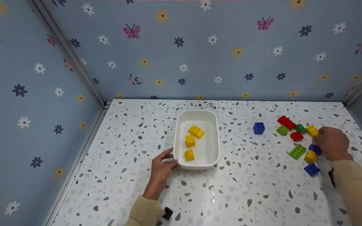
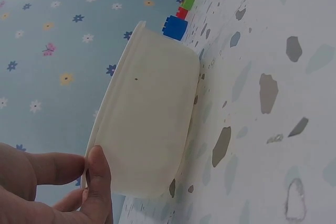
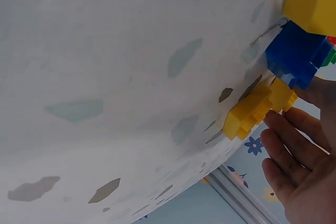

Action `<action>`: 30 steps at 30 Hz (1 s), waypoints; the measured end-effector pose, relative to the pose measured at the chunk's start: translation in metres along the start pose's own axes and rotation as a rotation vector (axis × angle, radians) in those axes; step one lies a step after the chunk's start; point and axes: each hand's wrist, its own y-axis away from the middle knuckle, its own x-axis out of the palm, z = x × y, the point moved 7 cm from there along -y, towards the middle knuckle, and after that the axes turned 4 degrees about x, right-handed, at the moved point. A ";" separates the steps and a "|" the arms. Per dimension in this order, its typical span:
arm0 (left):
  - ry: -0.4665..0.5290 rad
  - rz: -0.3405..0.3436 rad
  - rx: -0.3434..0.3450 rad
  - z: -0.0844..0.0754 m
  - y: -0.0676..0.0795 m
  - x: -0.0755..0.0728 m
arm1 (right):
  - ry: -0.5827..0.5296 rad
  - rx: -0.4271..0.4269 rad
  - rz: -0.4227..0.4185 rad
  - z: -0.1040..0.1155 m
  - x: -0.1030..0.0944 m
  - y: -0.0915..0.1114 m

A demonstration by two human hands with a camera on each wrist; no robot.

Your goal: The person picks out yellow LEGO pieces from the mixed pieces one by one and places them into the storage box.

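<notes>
My left hand holds the near-left rim of a white plastic tub, thumb against the outer wall. In the left wrist view the fingers pinch that rim, and the tub stands on the table. Three yellow toy bricks lie inside. At the right, my right hand reaches over the loose bricks, fingertips at a yellow brick on the table. The right wrist view shows its fingers fairly straight beside the yellow brick, the thumb partly hidden by a blue brick.
Around the right hand lie red, light green, dark green, blue and yellow bricks. One blue brick sits apart, nearer the tub. Patterned panels border the speckled table at the back and sides.
</notes>
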 end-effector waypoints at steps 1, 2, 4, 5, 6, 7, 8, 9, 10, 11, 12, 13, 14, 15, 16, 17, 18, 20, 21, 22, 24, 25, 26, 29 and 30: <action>-0.005 0.000 0.002 0.000 0.000 0.000 | 0.000 0.001 -0.001 0.000 0.000 0.000; -0.009 0.000 0.001 0.000 0.000 0.000 | -0.002 0.002 -0.004 0.000 0.000 0.001; -0.015 0.002 0.005 0.000 0.000 0.000 | -0.011 0.003 -0.014 0.000 -0.002 0.001; -0.017 0.003 0.007 0.000 0.000 0.000 | -0.016 0.004 -0.022 0.000 -0.003 0.001; -0.017 0.003 0.006 0.001 0.000 0.000 | -0.019 0.006 -0.028 0.000 -0.004 0.002; -0.018 0.003 0.007 0.001 0.000 0.000 | -0.022 0.011 -0.034 0.000 -0.005 0.002; -0.020 0.003 0.007 0.000 0.000 0.000 | -0.024 0.015 -0.040 0.000 -0.006 0.002; -0.021 0.003 0.007 0.000 0.000 0.000 | -0.024 0.019 -0.045 0.000 -0.008 0.003; -0.023 0.003 0.007 0.000 0.000 -0.001 | -0.022 0.019 -0.053 0.001 -0.010 0.003; -0.022 0.002 0.006 0.000 0.000 0.000 | -0.022 0.019 -0.057 0.001 -0.011 0.003; -0.023 0.002 0.006 0.000 0.000 0.000 | -0.022 0.022 -0.059 0.001 -0.013 0.003; -0.020 0.003 0.008 0.000 0.000 0.000 | -0.023 0.022 -0.063 0.002 -0.015 0.003; -0.018 0.004 0.007 0.000 0.000 0.000 | -0.023 0.018 -0.070 0.003 -0.017 0.003; -0.016 0.004 0.004 0.000 0.000 0.000 | -0.025 0.013 -0.079 0.005 -0.019 0.003; -0.017 0.004 0.003 0.000 -0.001 0.000 | -0.027 0.007 -0.089 0.007 -0.021 0.003; -0.016 0.004 0.002 0.000 -0.001 0.000 | -0.030 0.003 -0.097 0.008 -0.023 0.004; -0.015 0.005 0.002 0.000 -0.001 0.000 | -0.033 -0.005 -0.108 0.010 -0.025 0.004; -0.010 0.007 0.001 0.000 -0.001 0.000 | -0.037 -0.035 -0.140 0.016 -0.030 0.005; -0.004 0.009 0.002 0.001 -0.001 0.000 | -0.043 -0.052 -0.156 0.019 -0.032 0.006; 0.002 0.010 0.005 0.001 -0.001 0.000 | -0.046 -0.065 -0.169 0.022 -0.034 0.006; 0.009 0.014 0.009 0.001 -0.001 0.000 | -0.056 -0.092 -0.196 0.029 -0.038 0.006; 0.011 0.015 0.010 0.001 -0.001 0.000 | -0.059 -0.102 -0.208 0.032 -0.039 0.006; 0.014 0.015 0.009 0.001 -0.001 0.001 | -0.061 -0.111 -0.216 0.035 -0.040 0.006; -0.004 0.014 0.003 0.001 -0.001 0.000 | -0.055 -0.132 -0.240 0.046 -0.042 0.007; -0.008 0.013 0.001 0.001 0.000 0.000 | -0.050 -0.140 -0.248 0.049 -0.043 0.007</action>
